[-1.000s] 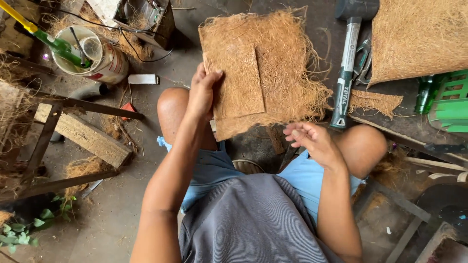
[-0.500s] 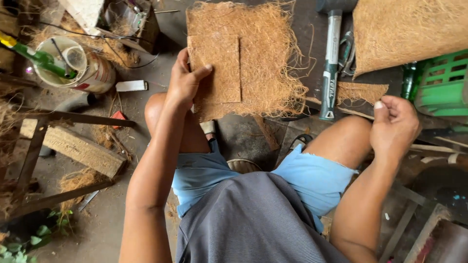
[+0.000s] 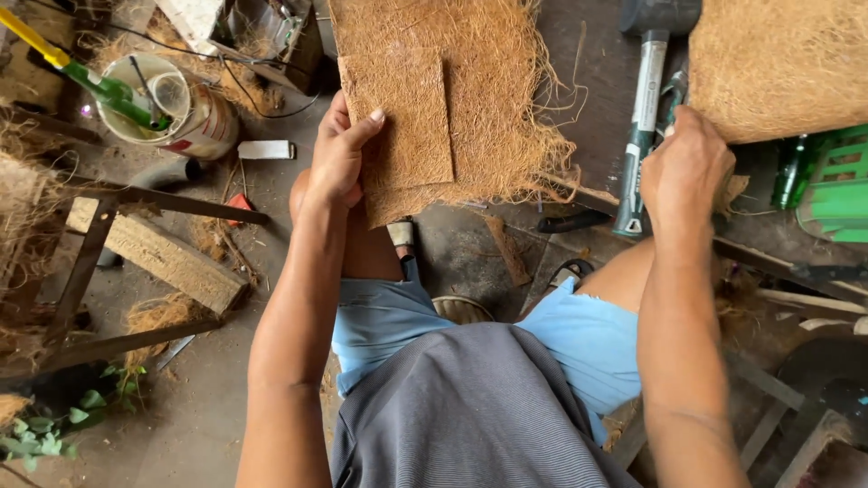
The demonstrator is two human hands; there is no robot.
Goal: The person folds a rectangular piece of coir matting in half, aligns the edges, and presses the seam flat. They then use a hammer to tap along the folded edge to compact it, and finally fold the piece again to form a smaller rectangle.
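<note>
My left hand (image 3: pixel 342 155) grips the left edge of a small rectangular coir sheet (image 3: pixel 402 122), holding it flat against a larger ragged coir mat (image 3: pixel 497 90) that rests over my left knee. My right hand (image 3: pixel 687 167) is out to the right, fingers curled over a tool lying beside the green-and-grey hammer (image 3: pixel 644 108); what it grips is hidden under the hand. I sit in blue shorts and a grey shirt.
Another thick coir mat (image 3: pixel 778 63) lies at the top right, by a green crate (image 3: pixel 841 185) and a green bottle (image 3: pixel 791 172). A white bucket (image 3: pixel 176 113) with a green bottle in it stands at the upper left. A wooden plank (image 3: pixel 158 258) and metal bars lie left.
My right hand has swung out from over my knee to the tools at the right. My left hand has stayed on the small coir sheet.
</note>
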